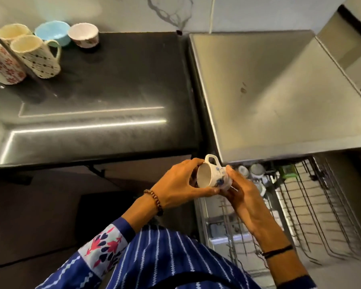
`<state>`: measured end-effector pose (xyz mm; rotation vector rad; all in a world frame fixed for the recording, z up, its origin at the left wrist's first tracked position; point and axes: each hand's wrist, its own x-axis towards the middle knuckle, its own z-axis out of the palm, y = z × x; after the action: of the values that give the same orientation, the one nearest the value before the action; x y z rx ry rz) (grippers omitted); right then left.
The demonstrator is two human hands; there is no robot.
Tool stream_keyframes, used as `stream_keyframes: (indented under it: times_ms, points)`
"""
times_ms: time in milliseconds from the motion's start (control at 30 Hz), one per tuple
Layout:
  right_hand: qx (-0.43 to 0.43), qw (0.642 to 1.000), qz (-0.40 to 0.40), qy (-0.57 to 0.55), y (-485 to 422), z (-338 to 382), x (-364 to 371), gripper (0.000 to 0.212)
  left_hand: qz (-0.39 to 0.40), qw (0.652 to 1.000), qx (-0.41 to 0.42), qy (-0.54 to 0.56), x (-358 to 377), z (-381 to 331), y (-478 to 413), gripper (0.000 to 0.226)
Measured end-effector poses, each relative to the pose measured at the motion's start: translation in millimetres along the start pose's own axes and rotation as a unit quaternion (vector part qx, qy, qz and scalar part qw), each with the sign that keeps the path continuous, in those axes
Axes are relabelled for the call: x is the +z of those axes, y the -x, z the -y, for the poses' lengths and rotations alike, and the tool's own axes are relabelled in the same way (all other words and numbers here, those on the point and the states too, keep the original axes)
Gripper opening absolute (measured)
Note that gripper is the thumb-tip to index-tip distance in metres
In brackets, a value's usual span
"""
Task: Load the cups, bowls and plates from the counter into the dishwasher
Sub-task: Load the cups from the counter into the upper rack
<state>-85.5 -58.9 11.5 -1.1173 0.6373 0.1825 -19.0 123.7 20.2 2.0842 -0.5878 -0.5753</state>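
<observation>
While left hand, right hand clasp cup, it hangs past counter edge, near rack.

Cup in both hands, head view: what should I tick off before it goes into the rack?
1. Grip: ok. Left hand and right hand both hold the cup.
2. Cup empty: ok, its inside looks bare.
3. Mouth down: not ok. It lies sideways, handle up.
4. Rack pulled out: ok.
5. Free slot: ok. The wires right of the hands are bare; cups sit at the back.
6. Counter finished: not ok. Mugs and a blue bowl remain.
</observation>
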Motion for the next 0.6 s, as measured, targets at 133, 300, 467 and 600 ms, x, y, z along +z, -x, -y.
stream_keyframes:
  times_ms: [133,300,467,600]
  points:
    - [0.01,0.999,-0.023,-0.032,16,-12,-54,0.044,0.04,0.999,-0.016,0.032,51,-20,-8,0.07]
    - [0.019,0.996,-0.051,-0.068,17,-36,-107,0.038,0.093,0.995,-0.031,0.025,102,-21,-26,0.069]
    - [0.037,0.995,-0.088,-0.042,-1,-69,-147,0.051,0.148,0.988,-0.026,-0.038,153,8,-46,0.074]
    - [0.03,0.99,-0.122,0.062,-19,-87,-170,0.041,0.195,0.971,-0.009,-0.135,181,43,-68,0.081]
